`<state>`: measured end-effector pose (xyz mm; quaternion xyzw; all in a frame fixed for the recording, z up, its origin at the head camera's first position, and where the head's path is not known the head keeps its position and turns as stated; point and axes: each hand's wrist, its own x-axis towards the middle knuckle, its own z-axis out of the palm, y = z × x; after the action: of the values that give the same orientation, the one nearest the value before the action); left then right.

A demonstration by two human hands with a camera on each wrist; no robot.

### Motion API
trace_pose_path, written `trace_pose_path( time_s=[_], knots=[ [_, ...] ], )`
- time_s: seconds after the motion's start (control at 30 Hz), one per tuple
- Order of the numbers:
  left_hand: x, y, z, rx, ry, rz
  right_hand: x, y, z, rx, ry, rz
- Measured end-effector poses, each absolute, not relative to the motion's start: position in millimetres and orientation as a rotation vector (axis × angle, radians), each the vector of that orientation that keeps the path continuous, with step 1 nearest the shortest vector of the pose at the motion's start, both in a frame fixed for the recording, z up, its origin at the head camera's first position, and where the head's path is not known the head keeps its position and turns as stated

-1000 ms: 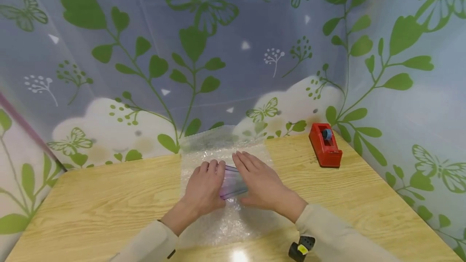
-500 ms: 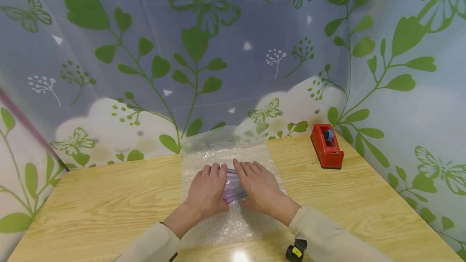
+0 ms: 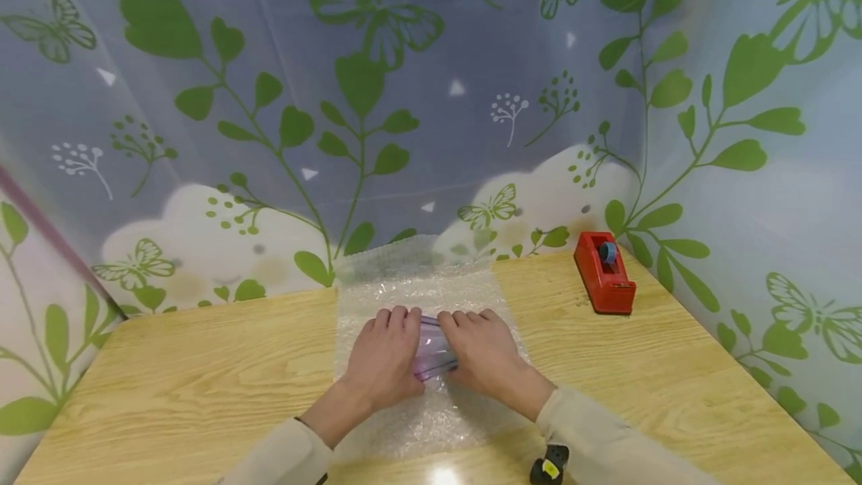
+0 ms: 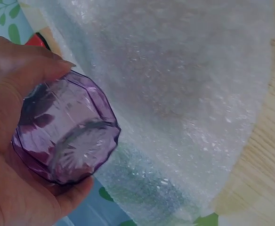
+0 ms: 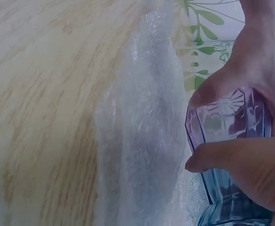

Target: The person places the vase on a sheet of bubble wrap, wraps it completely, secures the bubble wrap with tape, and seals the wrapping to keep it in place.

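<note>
A faceted glass (image 3: 434, 349), purple at one end and blue at the other, lies on its side between both hands. My left hand (image 3: 384, 358) grips its purple end, thumb on the near side and fingers over the far side. At the blue end, my right hand (image 3: 488, 350) curls its fingers round the glass. The left wrist view shows a sunburst pattern in the purple glass (image 4: 83, 136). Under the hands, a sheet of clear bubble wrap (image 3: 417, 287) is spread on the table, its far edge rising against the backdrop.
A red tape dispenser (image 3: 604, 279) stands at the table's back right. The wooden table (image 3: 222, 365) meets a printed fabric backdrop (image 3: 404, 133) at the back and sides. A black strap with a yellow mark hangs by the right sleeve.
Both hands and the glass have come slightly nearer to me. The right hand's fingers, straighter before, have curled round the glass. The bubble wrap and dispenser stay put.
</note>
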<state>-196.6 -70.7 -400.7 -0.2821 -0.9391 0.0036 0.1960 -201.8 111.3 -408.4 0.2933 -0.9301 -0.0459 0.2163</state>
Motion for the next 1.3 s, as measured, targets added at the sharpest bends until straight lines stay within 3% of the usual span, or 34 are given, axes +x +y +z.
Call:
trace_pose_path(
  time_s=[0.8,1.3],
  knots=[
    [-197,-103,-409,-1.022,-2.549,-0.251,-196,134,-406,0.904,-2.604,0.033],
    [-198,-92,-409,-1.045,-2.580,-0.364,-193,134,-404,0.888,-2.527,0.028]
  ],
)
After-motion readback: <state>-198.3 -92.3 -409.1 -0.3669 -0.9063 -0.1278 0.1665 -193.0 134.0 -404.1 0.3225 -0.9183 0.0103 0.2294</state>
